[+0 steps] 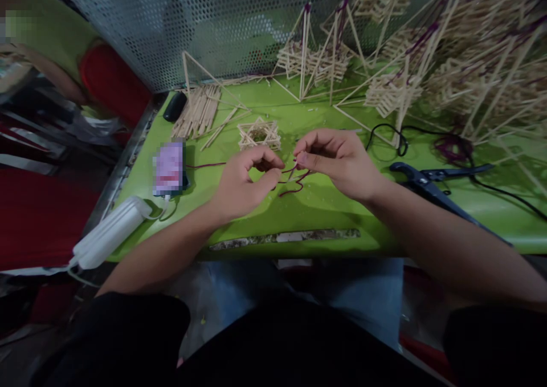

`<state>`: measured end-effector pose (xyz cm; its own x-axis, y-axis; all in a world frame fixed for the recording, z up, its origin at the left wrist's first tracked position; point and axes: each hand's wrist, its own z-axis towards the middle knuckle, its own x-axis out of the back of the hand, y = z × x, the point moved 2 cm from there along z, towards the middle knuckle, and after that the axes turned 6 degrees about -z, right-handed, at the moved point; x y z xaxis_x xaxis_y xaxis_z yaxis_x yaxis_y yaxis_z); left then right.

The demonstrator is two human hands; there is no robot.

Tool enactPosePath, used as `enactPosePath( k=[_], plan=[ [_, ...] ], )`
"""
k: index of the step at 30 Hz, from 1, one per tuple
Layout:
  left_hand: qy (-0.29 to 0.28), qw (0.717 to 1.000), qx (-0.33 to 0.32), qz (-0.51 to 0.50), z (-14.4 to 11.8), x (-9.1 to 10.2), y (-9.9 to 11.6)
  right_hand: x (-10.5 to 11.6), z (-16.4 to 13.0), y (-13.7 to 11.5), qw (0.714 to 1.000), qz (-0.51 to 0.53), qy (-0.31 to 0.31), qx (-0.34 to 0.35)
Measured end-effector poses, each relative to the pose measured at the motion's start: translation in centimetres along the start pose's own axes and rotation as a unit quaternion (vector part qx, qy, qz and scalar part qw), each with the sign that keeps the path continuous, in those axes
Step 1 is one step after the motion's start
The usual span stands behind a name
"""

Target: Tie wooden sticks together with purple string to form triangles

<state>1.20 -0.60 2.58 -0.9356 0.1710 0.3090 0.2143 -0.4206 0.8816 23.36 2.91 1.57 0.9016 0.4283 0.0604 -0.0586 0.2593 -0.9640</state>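
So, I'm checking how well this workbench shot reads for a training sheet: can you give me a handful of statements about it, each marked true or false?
1. The right hand pinches a dark red cord. True.
2. The left hand grips a plier-like tool. False: the left hand is at the cord; the plier-like tool lies on the green table, to the person's right.
3. A black rounded object lies next to a bundle of loose sticks. True.
4. The star-shaped stick piece lies nearer to the person than the cord. False: the star-shaped stick piece lies beyond it.
5. Larger stick frames stand toward the table's back right. True.
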Motion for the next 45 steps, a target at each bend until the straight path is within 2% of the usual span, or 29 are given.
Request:
enactPosePath(
  k=[6, 15, 19, 23, 32, 40, 45],
  plan=[
    [-0.048, 0.998, 0.026, -0.043, -0.2, -0.6, -0.2, -0.3, -0.1, -0.1, 0.999, 0.029, -0.008, -0.014],
    [-0.054, 0.980, 0.092, -0.169, 0.6, -0.9, -1.6, -0.4, -0.4, -0.2, 0.998, 0.030, -0.056, -0.002],
    [-0.056, 0.977, 0.104, -0.178, 0.7, -1.0, -1.9, -0.4, -0.4, -0.1, 0.998, 0.021, -0.061, 0.002],
    [-0.052, 0.983, 0.085, -0.152, 0.6, -1.0, -1.7, -0.4, -0.3, -0.1, 0.997, 0.021, -0.068, 0.005],
    [-0.027, 0.993, 0.039, -0.107, 0.5, -0.6, -0.8, -0.3, -0.2, 0.0, 0.999, -0.002, -0.040, -0.006],
    [-0.038, 0.988, 0.063, -0.139, 0.4, -0.7, -1.1, -0.5, -0.3, 0.0, 0.997, -0.064, -0.012, 0.037],
    [-0.051, 0.978, 0.099, -0.177, 0.5, -0.7, -1.5, -0.7, -0.3, -0.3, 0.988, -0.124, 0.031, 0.084]
  ],
)
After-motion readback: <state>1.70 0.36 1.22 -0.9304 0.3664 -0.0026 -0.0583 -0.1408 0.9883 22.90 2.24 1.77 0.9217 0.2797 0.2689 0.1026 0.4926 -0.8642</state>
